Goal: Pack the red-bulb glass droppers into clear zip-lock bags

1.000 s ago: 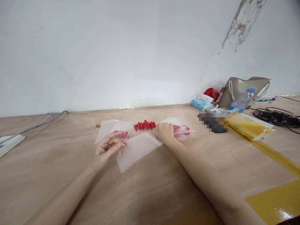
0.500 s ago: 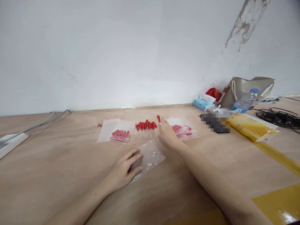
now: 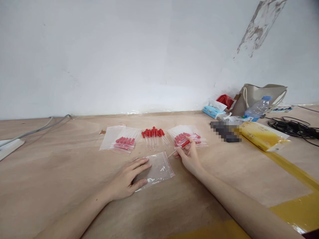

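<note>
My left hand [image 3: 129,177] lies with fingers spread on the left part of a clear zip-lock bag [image 3: 160,167], pressing it to the table. Pinched in my right hand [image 3: 190,156] is a dropper [image 3: 184,143] with a red rubber bulb; its thin clear tube slants down-left toward the bag's zip edge. Behind the bag lies a row of loose red-bulbed droppers [image 3: 153,133], tubes toward me. To their left is a stack of zip-lock bags [image 3: 126,142] with red-bulbed droppers inside. Another such stack [image 3: 190,132] lies to the right, partly behind my right hand.
On the right are a yellow packet [image 3: 264,136], a pixelated dark object [image 3: 225,131], a blue tissue pack [image 3: 213,111], a plastic bottle [image 3: 259,108], a grey bag [image 3: 239,103] and black cables [image 3: 294,127]. A power strip [image 3: 11,147] sits at the left. The wall [image 3: 112,59] bounds the table.
My right hand has drawn one dropper out of the loose row and brought it right and nearer, tube now pointing at the bag. The bag has turned slightly under my left hand.
</note>
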Demonstrator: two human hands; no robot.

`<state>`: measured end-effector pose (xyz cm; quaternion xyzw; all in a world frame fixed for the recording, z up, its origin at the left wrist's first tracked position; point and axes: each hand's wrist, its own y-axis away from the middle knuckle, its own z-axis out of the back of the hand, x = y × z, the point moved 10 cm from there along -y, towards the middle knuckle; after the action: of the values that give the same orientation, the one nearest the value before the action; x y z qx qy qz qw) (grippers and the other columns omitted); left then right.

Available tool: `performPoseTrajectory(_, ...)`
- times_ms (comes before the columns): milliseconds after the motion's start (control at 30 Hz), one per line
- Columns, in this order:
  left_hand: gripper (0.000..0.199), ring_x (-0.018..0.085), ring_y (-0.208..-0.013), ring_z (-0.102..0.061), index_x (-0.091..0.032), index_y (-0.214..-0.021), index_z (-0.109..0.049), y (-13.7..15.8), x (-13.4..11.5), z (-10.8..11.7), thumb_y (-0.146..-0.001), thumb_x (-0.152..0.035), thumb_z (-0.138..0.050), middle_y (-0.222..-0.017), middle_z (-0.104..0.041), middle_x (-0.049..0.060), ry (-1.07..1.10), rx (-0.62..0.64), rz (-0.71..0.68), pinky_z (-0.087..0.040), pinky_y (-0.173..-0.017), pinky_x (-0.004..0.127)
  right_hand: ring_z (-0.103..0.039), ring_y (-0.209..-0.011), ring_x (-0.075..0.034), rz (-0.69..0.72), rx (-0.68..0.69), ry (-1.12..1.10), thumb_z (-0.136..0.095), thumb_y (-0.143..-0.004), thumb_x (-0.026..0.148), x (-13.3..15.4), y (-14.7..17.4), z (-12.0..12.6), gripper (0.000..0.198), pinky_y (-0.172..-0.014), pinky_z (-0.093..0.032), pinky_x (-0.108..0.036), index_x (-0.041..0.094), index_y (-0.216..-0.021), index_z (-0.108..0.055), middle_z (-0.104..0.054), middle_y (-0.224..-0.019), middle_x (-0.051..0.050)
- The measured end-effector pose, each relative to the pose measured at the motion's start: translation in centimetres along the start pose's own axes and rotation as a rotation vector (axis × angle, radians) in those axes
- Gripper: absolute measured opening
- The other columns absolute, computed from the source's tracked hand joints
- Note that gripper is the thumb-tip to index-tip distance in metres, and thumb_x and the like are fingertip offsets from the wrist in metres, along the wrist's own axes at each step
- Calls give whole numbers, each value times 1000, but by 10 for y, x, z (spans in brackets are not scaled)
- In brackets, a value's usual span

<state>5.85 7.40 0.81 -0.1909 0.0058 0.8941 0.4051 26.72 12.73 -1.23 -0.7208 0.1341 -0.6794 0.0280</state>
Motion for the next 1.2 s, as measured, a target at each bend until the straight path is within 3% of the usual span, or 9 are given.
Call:
performPoseTrajectory(200, 57, 26, -126, -33, -26, -138, -23, 0, -1, 3, -87, -37, -46, -139, -35, 7, 45, -24, 13, -30, -102, 45, -59, -58, -11, -162, 202, -99, -56, -72, 50, -8, 8, -19, 40, -59, -50, -29, 23, -95, -38, -55, -74, 3)
performPoseTrajectory(367, 58, 27, -125, -33, -26, -137, -22, 0, 0, 3, -86, -38, -48, -138, -35, 7, 58, -31, 16, -29, -102, 46, -52, -60, -7, -92, 512, 63, -67, -67, 38, 9, 21, -38, 29, -56, -44, -21, 18, -79, -53, -56, -76, 1)
performPoseTrajectory(467, 57, 25, -124, -35, -26, -138, -22, -2, -3, 2, -87, -36, -47, -137, -37, 7, 55, -20, -14, -29, -103, 45, -51, -62, -6, -70, 592, -14, -70, -65, 34, 18, 25, -48, 26, -56, -43, -20, 17, -74, -54, -55, -83, 0)
performPoseTrajectory(567, 56, 25, -124, -35, -26, -137, -23, -4, -9, 3, -87, -34, -46, -136, -38, 6, 55, -8, -53, -29, -103, 44, -54, -65, -7, -143, 680, -91, -69, -65, 35, 13, 32, -59, 26, -57, -44, -21, 17, -75, -53, -58, -93, -2)
performPoseTrajectory(700, 56, 25, -125, -35, -26, -137, -23, -4, -10, 5, -87, -35, -46, -137, -37, 6, 66, -22, -56, -29, -103, 44, -60, -71, -11, -208, 716, -29, -69, -66, 36, -1, 35, -62, 27, -62, -47, -24, 17, -79, -56, -64, -79, -2)
performPoseTrajectory(833, 57, 25, -125, -34, -25, -137, -26, -3, -4, 6, -86, -38, -48, -138, -36, 8, 101, -48, -4, -30, -102, 45, -61, -73, -14, -109, 756, 123, -65, -69, 40, 5, 35, -64, 28, -65, -48, -27, 17, -86, -65, -66, -82, -5)
performPoseTrajectory(1000, 51, 23, -124, -36, -26, -132, -36, -4, -5, 4, -85, -40, -50, -134, -42, 6, 120, -34, -20, -28, -104, 44, -58, -86, -15, 189, 813, 436, -52, -81, 37, 35, 42, -70, 25, -76, -45, -28, 22, -92, -69, -63, -93, -4)
performPoseTrajectory(1133, 44, 22, -126, -33, -26, -126, -45, -5, -3, 1, -85, -40, -49, -135, -41, 5, 96, -16, -29, -26, -106, 44, -57, -84, -13, 222, 865, 586, -46, -84, 28, 37, 43, -65, 24, -74, -44, -25, 21, -92, -68, -62, -88, -3)
performPoseTrajectory(1200, 44, 22, -127, -33, -27, -127, -45, -4, -2, 0, -85, -40, -49, -135, -40, 4, 81, -11, -25, -26, -106, 44, -57, -76, -12, 231, 811, 630, -47, -83, 24, 37, 35, -56, 21, -69, -43, -24, 19, -87, -67, -63, -82, -2)
